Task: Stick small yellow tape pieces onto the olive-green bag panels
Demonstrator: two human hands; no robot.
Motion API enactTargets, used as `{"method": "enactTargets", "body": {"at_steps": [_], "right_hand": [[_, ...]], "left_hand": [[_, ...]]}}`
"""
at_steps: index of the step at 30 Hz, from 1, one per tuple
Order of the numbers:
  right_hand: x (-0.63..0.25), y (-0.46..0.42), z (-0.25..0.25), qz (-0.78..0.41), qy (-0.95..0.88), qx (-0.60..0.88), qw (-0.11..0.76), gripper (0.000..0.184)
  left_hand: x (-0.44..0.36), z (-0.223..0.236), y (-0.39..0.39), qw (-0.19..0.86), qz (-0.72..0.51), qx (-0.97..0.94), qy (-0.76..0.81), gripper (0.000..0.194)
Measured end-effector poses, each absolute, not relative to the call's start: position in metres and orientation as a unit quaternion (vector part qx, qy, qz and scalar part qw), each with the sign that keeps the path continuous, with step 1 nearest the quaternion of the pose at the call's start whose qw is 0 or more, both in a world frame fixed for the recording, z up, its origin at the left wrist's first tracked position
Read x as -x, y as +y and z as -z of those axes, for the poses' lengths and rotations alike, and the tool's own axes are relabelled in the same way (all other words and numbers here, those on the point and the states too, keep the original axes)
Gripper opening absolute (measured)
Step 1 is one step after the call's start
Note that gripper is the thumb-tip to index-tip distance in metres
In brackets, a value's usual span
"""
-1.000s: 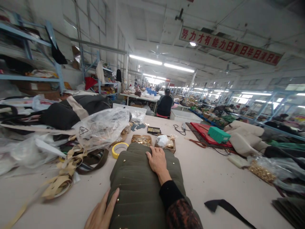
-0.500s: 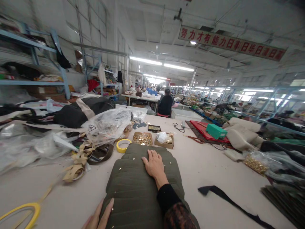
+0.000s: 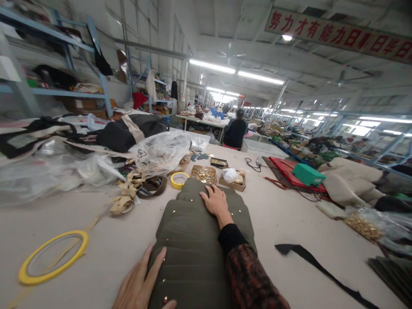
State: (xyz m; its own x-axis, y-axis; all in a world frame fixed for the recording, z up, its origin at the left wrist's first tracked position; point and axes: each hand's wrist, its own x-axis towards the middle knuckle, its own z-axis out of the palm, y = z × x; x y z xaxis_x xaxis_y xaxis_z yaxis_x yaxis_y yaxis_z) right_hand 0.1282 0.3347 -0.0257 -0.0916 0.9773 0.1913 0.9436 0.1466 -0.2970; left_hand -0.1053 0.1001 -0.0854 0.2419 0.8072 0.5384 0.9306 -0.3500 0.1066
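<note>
View swung left, hands (image 3: pixel 216 201) on stack (image 3: pixel 195 253), boxed fittings (image 3: pixel 204 174)

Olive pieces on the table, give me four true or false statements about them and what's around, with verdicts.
1. The right hand lies on the olive pieces. True.
2. The left hand grips a yellow tape roll. False: it rests against the left edge of the olive pieces.
3. A green box sits on something red. True.
4. The black strip lies left of the olive pieces. False: it lies to their right.
</note>
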Motion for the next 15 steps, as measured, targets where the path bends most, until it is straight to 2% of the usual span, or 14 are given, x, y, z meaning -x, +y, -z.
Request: {"method": "enactTargets", "body": {"at_steps": [6, 12, 15], "right_hand": [[-0.123, 0.32, 0.039, -0.07, -0.731, 0.655, 0.18, 0.059], [-0.117, 0.31, 0.037, -0.1, -0.726, 0.639, 0.234, 0.06], [-0.135, 0.316, 0.026, -0.129, -0.722, 0.623, 0.272, 0.06]], "left_hand": [[0.107, 0.072, 0.095, 0.088, 0.262, 0.783, -0.557, 0.093], [0.11, 0.076, 0.091, 0.037, 0.283, 0.773, -0.567, 0.098], [0.11, 0.078, 0.093, 0.0, 0.304, 0.753, -0.583, 0.092]]}}
